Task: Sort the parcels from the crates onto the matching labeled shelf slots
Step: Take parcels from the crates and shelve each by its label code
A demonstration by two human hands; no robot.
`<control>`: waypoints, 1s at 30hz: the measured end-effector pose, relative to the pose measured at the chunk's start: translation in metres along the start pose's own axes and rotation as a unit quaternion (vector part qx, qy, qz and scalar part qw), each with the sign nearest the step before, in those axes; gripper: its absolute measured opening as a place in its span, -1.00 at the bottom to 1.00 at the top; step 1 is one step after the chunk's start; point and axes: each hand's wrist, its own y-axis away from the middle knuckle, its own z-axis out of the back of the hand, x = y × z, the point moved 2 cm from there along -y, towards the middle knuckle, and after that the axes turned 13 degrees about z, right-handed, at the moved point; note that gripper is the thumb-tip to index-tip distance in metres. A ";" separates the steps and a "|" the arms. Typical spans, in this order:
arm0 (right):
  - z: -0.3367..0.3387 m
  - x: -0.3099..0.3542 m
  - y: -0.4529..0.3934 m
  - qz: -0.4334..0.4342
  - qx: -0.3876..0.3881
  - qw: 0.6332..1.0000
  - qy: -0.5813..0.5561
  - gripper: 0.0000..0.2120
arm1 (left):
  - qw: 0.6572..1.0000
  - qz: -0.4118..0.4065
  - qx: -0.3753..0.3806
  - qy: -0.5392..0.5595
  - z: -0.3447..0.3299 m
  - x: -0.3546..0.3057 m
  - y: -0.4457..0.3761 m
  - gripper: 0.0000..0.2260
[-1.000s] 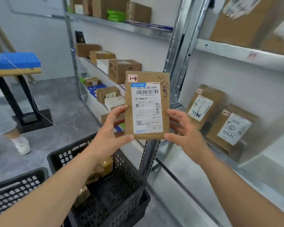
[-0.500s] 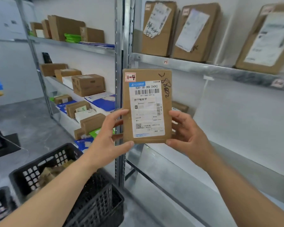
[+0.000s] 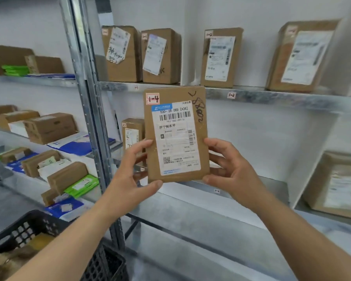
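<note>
A flat cardboard parcel (image 3: 175, 134) is held upright in front of the metal shelving, its printed label facing the camera and a small tag reading 1-4 at its top left corner. Its left edge is gripped by the left hand (image 3: 130, 179), thumb under the lower corner, fingers curled behind. Its right edge is pinched by the right hand (image 3: 231, 169). The upper shelf (image 3: 272, 96) carries four standing boxes, with slot tags along its front lip. Open shelf space is seen behind the parcel. A black crate (image 3: 32, 230) is seen at lower left.
</note>
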 end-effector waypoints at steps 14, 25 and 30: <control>0.035 0.073 0.078 -0.051 -0.134 0.977 0.157 -0.36 | 0.985 -0.048 0.150 0.074 -0.068 -0.019 -0.015 -0.22; 0.102 0.153 0.174 -0.072 -0.220 0.935 0.267 -0.34 | 0.958 -0.095 0.253 0.095 -0.182 -0.090 0.001 -0.20; 0.159 0.195 0.230 -0.074 -0.254 0.916 0.303 -0.32 | 0.943 -0.124 0.285 0.121 -0.263 -0.138 0.020 -0.20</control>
